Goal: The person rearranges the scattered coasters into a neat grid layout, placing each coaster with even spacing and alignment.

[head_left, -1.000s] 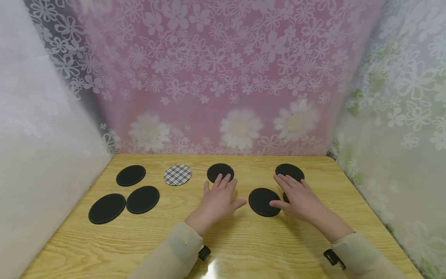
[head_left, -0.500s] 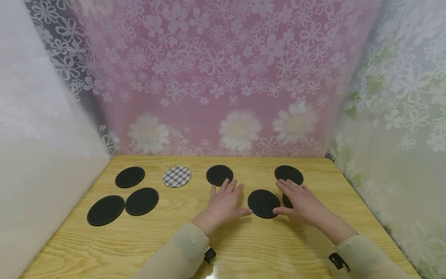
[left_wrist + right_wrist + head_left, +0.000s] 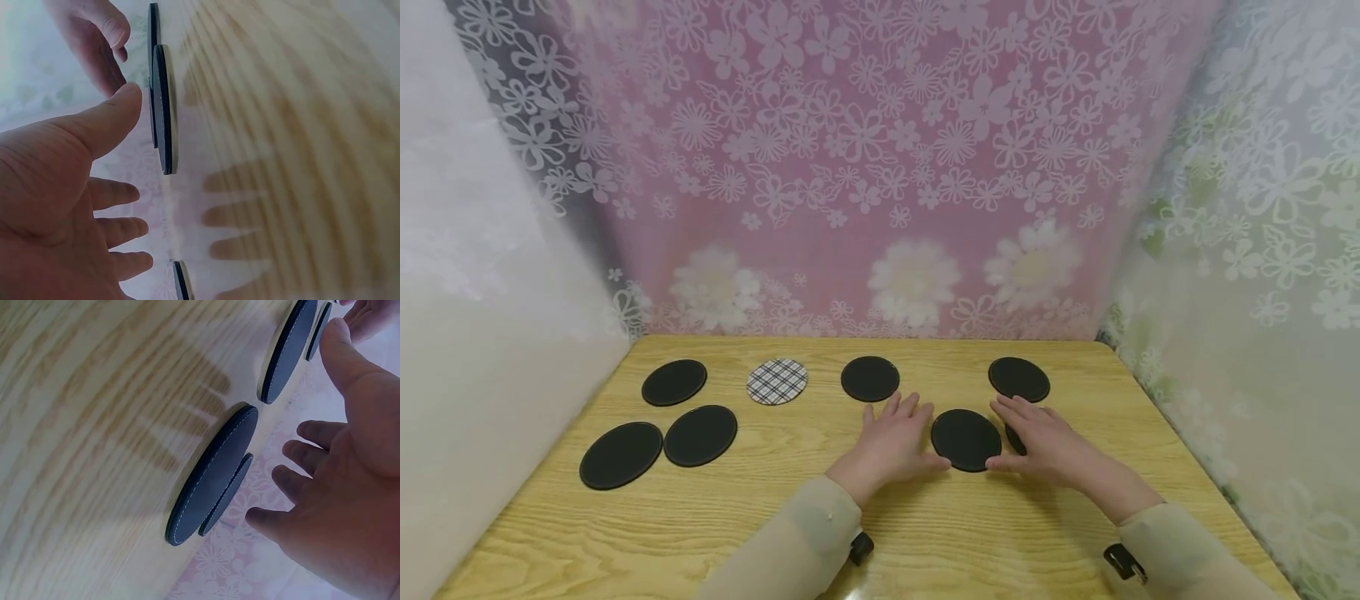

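A round black coaster (image 3: 966,440) with a stitched edge lies on the table between the hands. My left hand (image 3: 889,446) hovers at its left side with fingers spread, its thumb tip overlapping the near-left rim in the head view. On the other side my right hand (image 3: 1048,437) is also held over the table, fingers extended, thumb near the right rim. A second black coaster (image 3: 1015,440) is mostly hidden under the right hand. Just past the right fingertips is another black coaster (image 3: 1018,379). Both wrist views show finger shadows on the wood, apart from the fingers.
Farther left on the wooden table (image 3: 700,525) lie a black coaster (image 3: 870,379), a plaid coaster (image 3: 777,382) and several more black coasters, two of them side by side. A pink floral curtain (image 3: 865,167) hangs behind, with pale curtains at both sides.
My left hand has moved right and nearer the body, off the far middle coaster and up to the coaster between the hands. The right hand has drawn back slightly. The coasters stay put.
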Demonstrator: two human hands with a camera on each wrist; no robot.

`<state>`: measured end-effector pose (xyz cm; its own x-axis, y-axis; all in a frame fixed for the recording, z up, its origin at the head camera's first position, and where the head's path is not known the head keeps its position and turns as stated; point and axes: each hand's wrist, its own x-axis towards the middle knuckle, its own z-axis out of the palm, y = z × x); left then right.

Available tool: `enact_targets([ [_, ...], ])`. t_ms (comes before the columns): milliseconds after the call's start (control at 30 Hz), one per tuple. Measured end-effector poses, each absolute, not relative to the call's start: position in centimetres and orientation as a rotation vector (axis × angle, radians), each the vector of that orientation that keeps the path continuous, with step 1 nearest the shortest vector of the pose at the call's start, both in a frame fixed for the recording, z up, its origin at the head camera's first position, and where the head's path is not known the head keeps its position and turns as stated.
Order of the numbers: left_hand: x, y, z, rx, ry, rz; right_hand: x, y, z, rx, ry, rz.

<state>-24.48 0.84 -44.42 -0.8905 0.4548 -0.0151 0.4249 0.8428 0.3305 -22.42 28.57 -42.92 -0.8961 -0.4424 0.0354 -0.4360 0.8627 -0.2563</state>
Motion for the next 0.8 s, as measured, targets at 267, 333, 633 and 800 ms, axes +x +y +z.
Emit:
enact_targets([
  [267,-24.7,1.4,-44.5,0.696,2.914,0.469,-22.6,28.5,-42.8,-0.712,2.981,-0.392],
  [333,-24.7,1.5,-44.4,0.695,2.912,0.479,-22.6,28.4,-42.7,-0.714,2.969,-0.405],
  [633,-24.7,1.9,-44.4,0.692,2.922,0.459,-22.9,28.5,-43.1,-0.717,2.948,-0.428],
  [800,-24.7,2.1,-44.3,0.692,2.931,0.446,-22.9,28.4,-43.1,-0.718,2.946,-0.445],
])
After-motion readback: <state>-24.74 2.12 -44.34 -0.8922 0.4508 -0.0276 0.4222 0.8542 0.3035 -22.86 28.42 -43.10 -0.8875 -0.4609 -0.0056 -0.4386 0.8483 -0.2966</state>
